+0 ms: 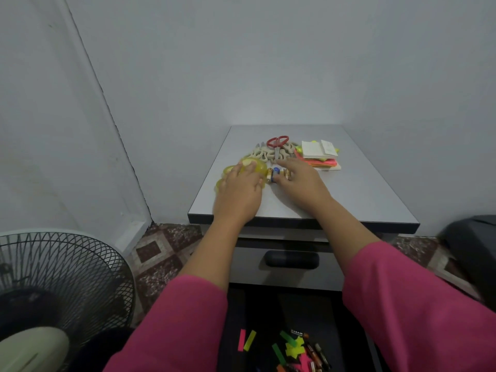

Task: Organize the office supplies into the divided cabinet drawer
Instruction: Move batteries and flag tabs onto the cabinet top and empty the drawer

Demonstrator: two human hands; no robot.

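On the grey cabinet top my left hand lies over a cluster of yellow tape rolls, fingers spread across them. My right hand reaches a small group of batteries beside the rolls, its fingers curled round them. Behind them lie red-handled scissors and beige scissors. A stack of sticky notes in white, yellow, pink and orange sits at the right. Below, the open dark drawer holds neon sticky tabs and several batteries.
A shut drawer with a dark recessed handle sits under the cabinet top. A standing fan is at the lower left on the tiled floor. A dark object stands at the right. Walls close in behind and to the left.
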